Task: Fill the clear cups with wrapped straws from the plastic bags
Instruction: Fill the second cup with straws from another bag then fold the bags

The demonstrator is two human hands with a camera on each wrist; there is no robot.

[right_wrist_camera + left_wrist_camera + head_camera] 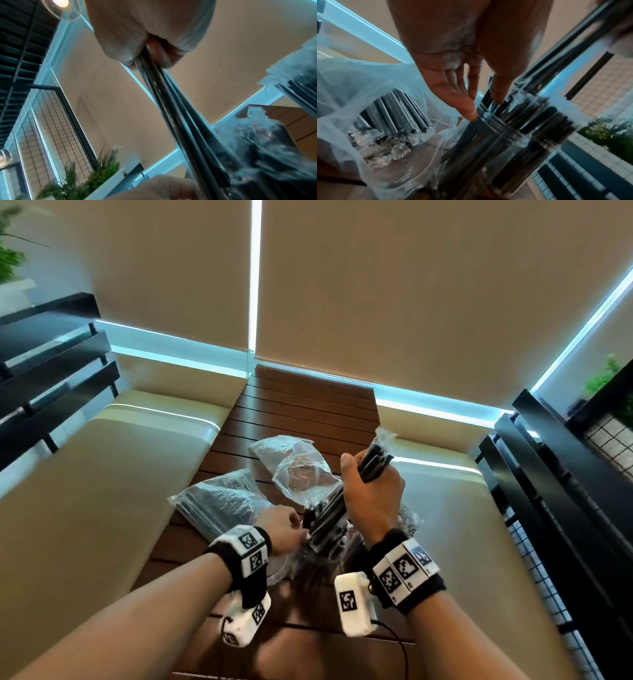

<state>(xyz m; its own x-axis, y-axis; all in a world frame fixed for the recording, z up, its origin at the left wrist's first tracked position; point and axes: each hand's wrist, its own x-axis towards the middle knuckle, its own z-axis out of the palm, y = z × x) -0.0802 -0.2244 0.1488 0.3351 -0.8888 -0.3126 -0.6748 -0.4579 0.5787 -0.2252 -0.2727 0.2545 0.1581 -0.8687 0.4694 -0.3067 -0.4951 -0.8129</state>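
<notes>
My right hand [373, 491] grips a bundle of black wrapped straws [371, 462] around its upper part; in the right wrist view the straws [180, 108] run down from my fist [145, 40]. Their lower ends enter a clear cup [479, 148] packed with black straws. My left hand [284, 529] is at that cup's rim, with fingers [464, 105] outside and the thumb among the straw tops, pinching the rim. A second straw-filled cup [539, 135] seems to stand just beside it. An open plastic bag [368, 94] still holds straws.
Two more clear plastic bags [219, 501] [294, 463] lie on the slatted wooden table [308, 409] behind the cups. Cream benches [102, 491] flank the table on both sides. Black railings [565, 491] and a planter [102, 182] stand to the right.
</notes>
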